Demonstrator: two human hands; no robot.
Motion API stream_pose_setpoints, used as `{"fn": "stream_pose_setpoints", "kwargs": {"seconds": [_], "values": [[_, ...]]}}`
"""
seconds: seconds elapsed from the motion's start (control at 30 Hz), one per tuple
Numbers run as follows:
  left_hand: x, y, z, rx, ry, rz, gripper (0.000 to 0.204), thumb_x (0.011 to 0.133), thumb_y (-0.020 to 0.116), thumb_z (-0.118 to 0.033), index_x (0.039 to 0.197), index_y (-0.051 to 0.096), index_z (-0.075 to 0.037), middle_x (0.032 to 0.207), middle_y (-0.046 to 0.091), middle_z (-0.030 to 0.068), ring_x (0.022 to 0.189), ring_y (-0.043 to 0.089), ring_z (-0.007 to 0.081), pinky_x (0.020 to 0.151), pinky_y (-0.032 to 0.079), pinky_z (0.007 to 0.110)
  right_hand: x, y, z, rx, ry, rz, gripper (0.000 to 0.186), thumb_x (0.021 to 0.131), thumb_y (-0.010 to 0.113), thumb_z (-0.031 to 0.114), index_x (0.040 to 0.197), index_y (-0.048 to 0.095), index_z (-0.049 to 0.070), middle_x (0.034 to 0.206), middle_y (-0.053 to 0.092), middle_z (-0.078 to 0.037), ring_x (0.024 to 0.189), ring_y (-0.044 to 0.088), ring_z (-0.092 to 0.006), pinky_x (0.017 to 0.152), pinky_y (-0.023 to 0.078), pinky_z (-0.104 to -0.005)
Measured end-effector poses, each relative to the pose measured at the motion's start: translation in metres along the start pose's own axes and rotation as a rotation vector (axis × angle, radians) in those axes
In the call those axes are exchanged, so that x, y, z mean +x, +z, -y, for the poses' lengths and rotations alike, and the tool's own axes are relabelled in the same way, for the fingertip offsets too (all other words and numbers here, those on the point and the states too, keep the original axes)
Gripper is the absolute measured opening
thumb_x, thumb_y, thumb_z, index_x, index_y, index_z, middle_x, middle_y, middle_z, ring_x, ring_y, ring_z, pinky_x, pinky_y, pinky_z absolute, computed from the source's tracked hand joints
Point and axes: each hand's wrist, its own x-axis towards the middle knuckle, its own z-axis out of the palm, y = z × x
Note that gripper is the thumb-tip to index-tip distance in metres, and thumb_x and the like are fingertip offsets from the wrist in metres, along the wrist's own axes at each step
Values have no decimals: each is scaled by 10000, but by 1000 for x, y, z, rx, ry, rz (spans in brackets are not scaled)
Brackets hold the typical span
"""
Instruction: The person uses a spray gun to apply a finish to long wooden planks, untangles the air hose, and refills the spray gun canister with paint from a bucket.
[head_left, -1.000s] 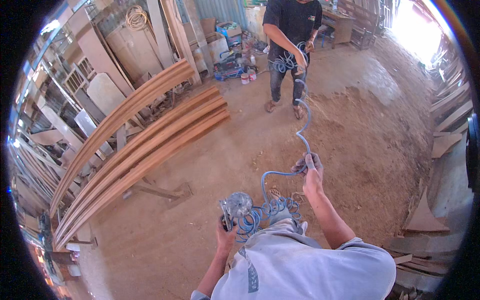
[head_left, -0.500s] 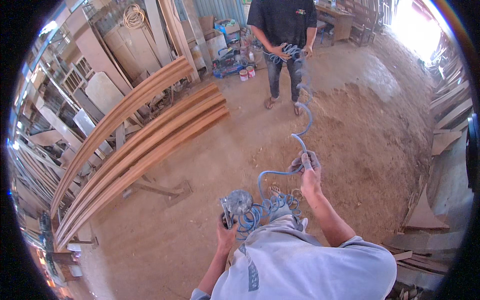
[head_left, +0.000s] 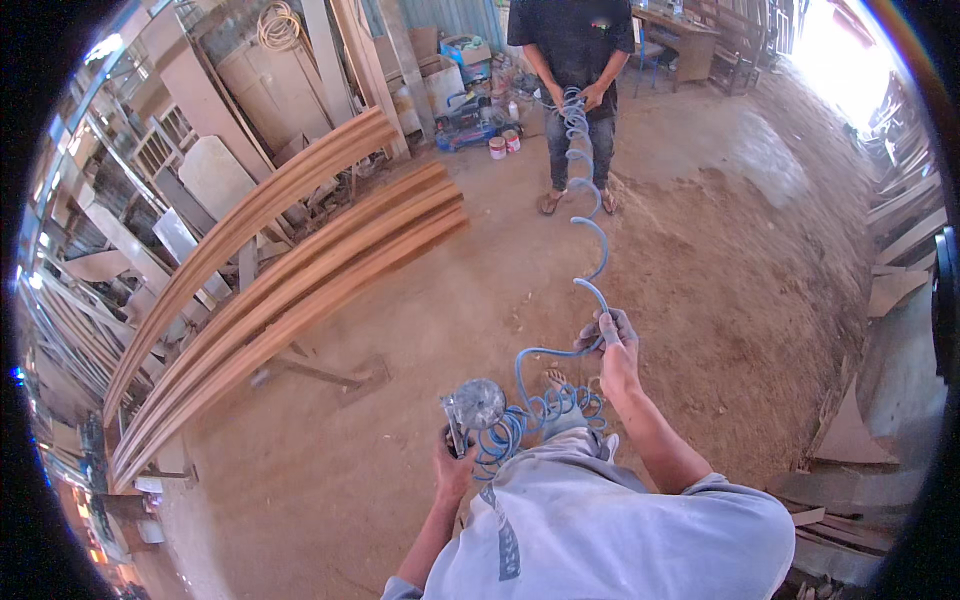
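Observation:
My left hand (head_left: 452,452) is closed round a dusty metal air tool with a round grey top (head_left: 478,403), low at the centre. Loops of blue coiled hose (head_left: 508,430) hang beside it, over my leg. My right hand (head_left: 610,335) grips the hose higher up and to the right; from there it stretches in open spirals to another person (head_left: 567,45) standing opposite, whose two hands (head_left: 590,95) hold a bunch of its coils at waist height.
Curved reddish wooden mouldings (head_left: 300,280) lie along the left, before leaning boards (head_left: 210,165). Power tools and two cans (head_left: 505,142) sit behind, left of the person. A desk (head_left: 690,55) stands at the back; wood offcuts (head_left: 895,290) line the right, near a bright doorway.
The other person's hands have drawn together around the hose coils, and the stretched hose between us has shifted left and changed shape. My own hands have barely moved.

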Motion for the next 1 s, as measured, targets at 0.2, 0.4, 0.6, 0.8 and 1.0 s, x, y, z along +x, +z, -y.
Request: {"fn": "stream_pose_setpoints", "kwargs": {"seconds": [0.2, 0.4, 0.6, 0.8, 1.0], "values": [[4, -1, 7, -19, -30, 3, 497, 737, 658, -18, 1199, 473, -5, 895, 605, 51, 797, 580, 122, 708, 490, 274, 0, 2, -1, -15, -22, -6, 177, 979, 476, 274, 999, 543, 112, 735, 628, -16, 603, 625, -138, 517, 428, -244], [6, -1, 9, -46, -12, -17, 453, 738, 655, -18, 1160, 491, -14, 887, 595, 42, 792, 572, 120, 708, 486, 278, -5, 9, 10, -27, 0, -41, 164, 975, 480, 215, 980, 536, 61, 725, 603, -55, 615, 597, -157, 561, 501, -301], [11, -3, 3, -43, -37, 42, 458, 738, 657, -18, 1163, 485, -21, 898, 602, 41, 785, 565, 111, 695, 481, 271, 0, 4, 2, -7, -2, -50, 152, 978, 472, 210, 976, 534, 72, 732, 601, -53, 615, 596, -153, 570, 510, -300], [12, -2, 17, -76, -4, 15, 503, 728, 644, -5, 1199, 469, -38, 877, 599, 40, 727, 563, 101, 574, 474, 241, 5, 6, -2, -20, -32, -39, 136, 978, 467, 196, 971, 533, 78, 748, 606, -58, 625, 600, -154, 569, 512, -292], [14, -2, 13, -73, -57, 30, 513, 725, 649, -10, 1206, 471, -31, 873, 616, 49, 691, 575, 105, 529, 483, 248, -1, 7, 6, 2, 11, -52, 138, 978, 465, 187, 986, 528, 64, 745, 601, -66, 623, 591, -152, 572, 516, -296]]}}
